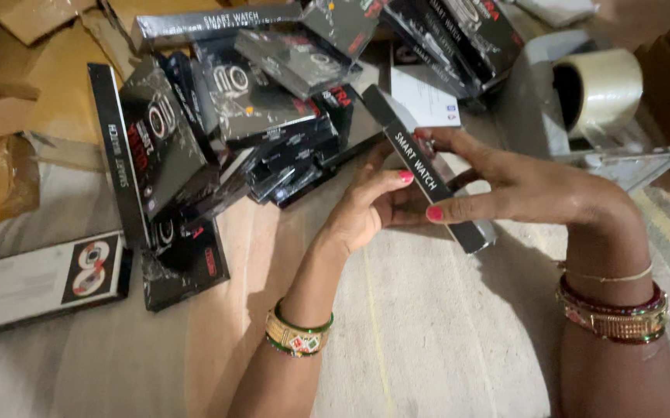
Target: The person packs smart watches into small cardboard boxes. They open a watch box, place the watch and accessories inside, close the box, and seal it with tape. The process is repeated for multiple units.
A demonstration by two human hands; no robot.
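Both my hands hold one slim black box (406, 144), tilted on its edge above the cloth-covered floor. My left hand (370, 207) supports it from below, thumb pressed on the box's side. My right hand (517, 186) grips it from the right, fingers wrapped over the narrow face. The box's white back panel (426, 97) shows behind its upper end. Bangles circle both wrists.
A heap of several black shrink-wrapped boxes (219, 116) lies at the left and back. One box with a white face (41, 280) lies flat at far left. A roll of clear tape in a dispenser (598, 93) stands at right. Brown cardboard (33, 70) covers the back left.
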